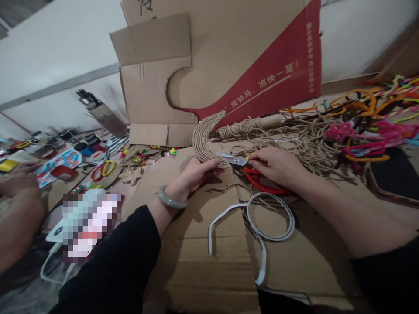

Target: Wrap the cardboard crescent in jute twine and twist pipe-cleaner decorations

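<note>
A curved, C-shaped piece covered in rows of brown twine point(200, 138) stands over the cardboard. My left hand point(197, 173), with a pale green bangle at the wrist, pinches its lower end between thumb and fingers. In my right hand point(273, 165) is a pair of scissors point(238, 161) with silver blades and a yellow handle part; a red handle loop shows below the hand. The blades lie against the lower end of the twine piece, close to my left thumb. Whether a strand is between them I cannot tell.
A ring of white tape point(292, 222) lies on the cardboard sheet point(203, 261). Loose twine point(304, 144) and coloured pipe cleaners point(376, 126) heap at the right. A large cut carton point(216, 56) stands behind. Another person's arm point(16, 218), a phone and more scissors point(107, 168) are left.
</note>
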### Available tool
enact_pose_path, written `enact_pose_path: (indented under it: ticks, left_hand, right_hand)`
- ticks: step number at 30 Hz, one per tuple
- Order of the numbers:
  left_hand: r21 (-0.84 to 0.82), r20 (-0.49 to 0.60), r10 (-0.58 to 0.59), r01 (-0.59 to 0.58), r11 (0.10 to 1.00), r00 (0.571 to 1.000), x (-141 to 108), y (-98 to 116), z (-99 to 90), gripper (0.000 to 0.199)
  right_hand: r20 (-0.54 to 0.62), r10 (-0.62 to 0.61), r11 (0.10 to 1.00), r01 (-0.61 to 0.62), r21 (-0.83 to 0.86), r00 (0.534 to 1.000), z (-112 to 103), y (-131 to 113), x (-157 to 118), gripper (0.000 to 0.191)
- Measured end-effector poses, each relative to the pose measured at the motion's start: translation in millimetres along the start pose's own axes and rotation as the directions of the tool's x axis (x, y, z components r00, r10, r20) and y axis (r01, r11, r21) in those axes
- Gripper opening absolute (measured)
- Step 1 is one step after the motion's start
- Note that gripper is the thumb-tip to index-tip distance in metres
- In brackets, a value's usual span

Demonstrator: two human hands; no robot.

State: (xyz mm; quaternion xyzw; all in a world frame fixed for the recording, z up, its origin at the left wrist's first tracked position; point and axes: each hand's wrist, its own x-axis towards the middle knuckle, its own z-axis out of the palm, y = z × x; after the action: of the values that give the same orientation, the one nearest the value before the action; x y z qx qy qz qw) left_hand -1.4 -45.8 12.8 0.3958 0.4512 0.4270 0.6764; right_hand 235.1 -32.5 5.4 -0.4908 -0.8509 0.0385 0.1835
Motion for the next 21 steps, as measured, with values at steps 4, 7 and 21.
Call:
enact_pose_path:
  ticks: [4, 7, 21]
  left_hand:
    - [0.002, 0.008, -0.017, 0.017, 1.000, 1.000, 3.8, 0.5, -6.2, 0.015]
    - [0.004, -0.003, -0.005, 0.005, 1.000, 1.000, 6.3, 0.8, -9.6, 0.015]
    - [0.008, 0.013, -0.002, 0.002, 1.000, 1.000, 7.6, 2.9, -7.2, 0.019]
  right_hand:
    - [0.018, 0.009, 1.000, -0.009, 0.000, 1.000, -1.7, -1.9, 1.2, 0.030]
    - [0.038, 0.008, 1.000, -0.007, -0.003, 0.999, -2.9, -2.9, 2.3, 0.029]
    - [-0.006, -0.050, 0.998, 0.050, -0.041, 0.999, -8.2, -0.3, -2.5, 0.027]
